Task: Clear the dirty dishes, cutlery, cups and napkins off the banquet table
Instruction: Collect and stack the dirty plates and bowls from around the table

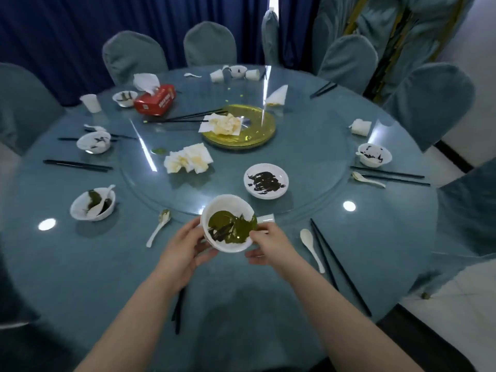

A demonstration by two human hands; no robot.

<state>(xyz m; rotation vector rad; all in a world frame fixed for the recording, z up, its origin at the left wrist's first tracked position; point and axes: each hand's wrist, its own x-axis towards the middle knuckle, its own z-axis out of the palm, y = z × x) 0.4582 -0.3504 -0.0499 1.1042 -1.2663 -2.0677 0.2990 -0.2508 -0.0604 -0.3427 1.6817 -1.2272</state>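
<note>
Head view: a round banquet table (80,264) under a blue cloth, with a glass turntable (308,146) at its middle and covered chairs (210,44) around it. Held above the near edge of the table: one white bowl (228,224), tilted toward the camera, smeared green and dark inside. The left hand (185,248) grips the bowl's left side with curled fingers; the right hand (271,244) pinches its right rim, thumb on top. A white cup (267,218) shows just behind the bowl, mostly hidden. On the turntable: a dark-smeared white dish (266,180), a heap of used napkins (188,162), a gold plate (249,130) bearing a crumpled napkin, black chopsticks (188,118), a red tissue box (155,100). Left side of the table: a soiled bowl with spoon (92,204), another bowl (93,142), a loose spoon (159,226), a chopstick pair (76,165), a white cup (91,103). Right side: a white spoon (311,248) beside long chopsticks (341,267), a stained bowl (374,154), a second spoon (367,179), a crumpled napkin (361,127). Far edge: overturned cups (217,76) flanking a small bowl (238,71).
</note>
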